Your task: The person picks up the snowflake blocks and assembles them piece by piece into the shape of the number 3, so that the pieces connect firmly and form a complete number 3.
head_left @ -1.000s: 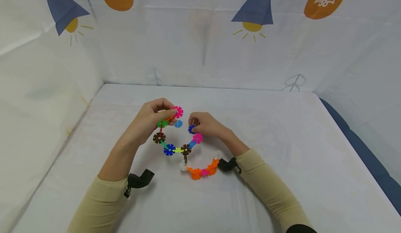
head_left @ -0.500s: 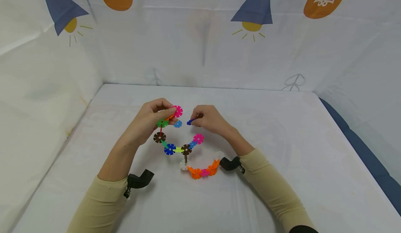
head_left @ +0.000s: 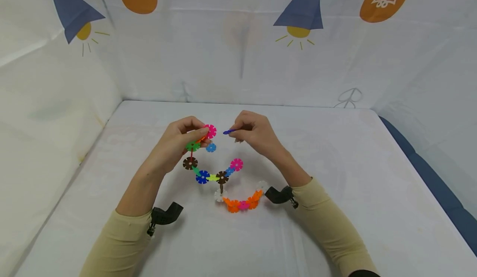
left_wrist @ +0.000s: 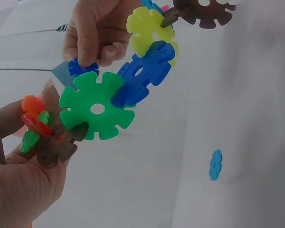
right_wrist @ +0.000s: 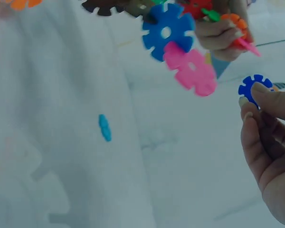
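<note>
My left hand [head_left: 175, 142] holds one end of a chain of interlocked, notched plastic discs, pinching it near a pink disc [head_left: 211, 131] and an orange one. The chain [left_wrist: 78, 111] hangs down in green, brown, blue and yellow links, then runs on through white and orange discs at its near end. A single dark blue disc [right_wrist: 248, 86] is pinched between thumb and fingers of my right hand [head_left: 257, 134]. It is apart from the chain, just right of the pink end disc. In the head view the blue disc appears nearly edge-on.
A loose light blue disc [left_wrist: 215, 165] lies on the white table [head_left: 335, 165], beyond the hanging chain. Black wrist cameras [head_left: 166, 213] sit on both forearms. White cloth walls with printed lamps surround the table at back and sides.
My right hand has lifted the dark blue disc up and away from beside the chain's pink disc on the right, to the left hand's height. The left hand has barely moved.
</note>
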`<state>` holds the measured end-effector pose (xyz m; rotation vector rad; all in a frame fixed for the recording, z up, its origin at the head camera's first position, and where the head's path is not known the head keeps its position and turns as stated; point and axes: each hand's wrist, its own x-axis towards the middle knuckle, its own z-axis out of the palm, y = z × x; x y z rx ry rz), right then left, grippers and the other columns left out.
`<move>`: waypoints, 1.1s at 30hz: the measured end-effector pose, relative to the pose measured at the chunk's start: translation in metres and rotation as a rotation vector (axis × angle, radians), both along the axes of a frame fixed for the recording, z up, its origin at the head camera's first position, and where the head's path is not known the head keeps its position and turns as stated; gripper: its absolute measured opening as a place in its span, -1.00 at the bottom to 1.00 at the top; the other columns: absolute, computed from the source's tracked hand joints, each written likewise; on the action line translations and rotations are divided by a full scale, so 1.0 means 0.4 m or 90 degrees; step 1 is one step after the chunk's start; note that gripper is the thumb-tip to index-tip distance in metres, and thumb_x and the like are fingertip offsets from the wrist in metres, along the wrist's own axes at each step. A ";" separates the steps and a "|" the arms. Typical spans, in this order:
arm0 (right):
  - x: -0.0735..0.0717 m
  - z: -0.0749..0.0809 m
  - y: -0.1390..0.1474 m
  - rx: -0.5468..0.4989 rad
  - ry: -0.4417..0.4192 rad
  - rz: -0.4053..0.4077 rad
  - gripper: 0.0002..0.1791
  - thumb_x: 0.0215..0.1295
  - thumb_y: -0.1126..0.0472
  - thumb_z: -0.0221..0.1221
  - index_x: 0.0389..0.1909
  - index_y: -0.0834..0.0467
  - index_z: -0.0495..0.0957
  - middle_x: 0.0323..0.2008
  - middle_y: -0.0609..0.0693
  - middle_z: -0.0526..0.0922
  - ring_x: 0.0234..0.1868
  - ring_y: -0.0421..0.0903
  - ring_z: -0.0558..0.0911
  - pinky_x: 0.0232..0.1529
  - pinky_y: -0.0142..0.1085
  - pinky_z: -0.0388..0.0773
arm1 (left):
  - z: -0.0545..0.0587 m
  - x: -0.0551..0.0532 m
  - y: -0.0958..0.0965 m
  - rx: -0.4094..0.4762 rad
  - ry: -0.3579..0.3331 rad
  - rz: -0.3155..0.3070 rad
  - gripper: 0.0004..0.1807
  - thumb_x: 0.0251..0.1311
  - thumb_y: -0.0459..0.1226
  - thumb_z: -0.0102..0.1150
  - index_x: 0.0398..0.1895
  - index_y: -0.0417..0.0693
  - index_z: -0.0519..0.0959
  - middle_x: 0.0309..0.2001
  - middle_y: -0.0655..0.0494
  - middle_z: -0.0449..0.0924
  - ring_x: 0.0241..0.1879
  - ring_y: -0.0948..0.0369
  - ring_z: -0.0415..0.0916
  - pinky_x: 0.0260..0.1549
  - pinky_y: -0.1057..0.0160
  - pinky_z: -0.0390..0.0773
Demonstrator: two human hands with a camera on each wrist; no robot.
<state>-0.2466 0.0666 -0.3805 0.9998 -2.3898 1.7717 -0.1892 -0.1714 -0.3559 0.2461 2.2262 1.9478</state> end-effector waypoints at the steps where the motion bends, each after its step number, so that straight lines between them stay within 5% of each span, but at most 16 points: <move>1: 0.005 0.007 0.001 -0.011 0.001 0.003 -0.95 0.24 0.38 0.30 -0.40 0.26 0.64 -0.37 0.11 0.57 -0.45 0.09 0.66 -0.35 -0.33 0.67 | 0.000 0.001 0.000 0.001 0.000 0.002 -0.75 0.39 -0.11 0.14 -0.12 -0.12 0.50 -0.26 0.08 0.57 -0.29 0.19 0.65 -0.25 0.28 0.61; 20: 0.041 0.027 -0.008 -0.037 0.157 0.012 -0.96 0.24 0.37 0.31 -0.38 0.28 0.69 -0.44 0.09 0.71 -0.51 -0.13 0.68 -0.35 -0.32 0.70 | 0.004 0.005 0.018 0.029 0.011 0.005 -0.77 0.38 -0.12 0.16 -0.16 -0.11 0.51 -0.27 0.07 0.59 -0.32 0.18 0.66 -0.26 0.28 0.63; 33: 0.058 0.027 -0.013 -0.004 0.444 -0.004 -0.98 0.18 0.45 0.32 -0.37 0.34 0.66 -0.44 0.12 0.72 -0.42 -0.11 0.69 -0.28 -0.38 0.68 | 0.009 0.014 0.024 0.077 0.027 0.015 -0.81 0.37 -0.19 0.18 -0.24 -0.16 0.54 -0.35 0.09 0.61 -0.40 0.22 0.67 -0.31 0.32 0.65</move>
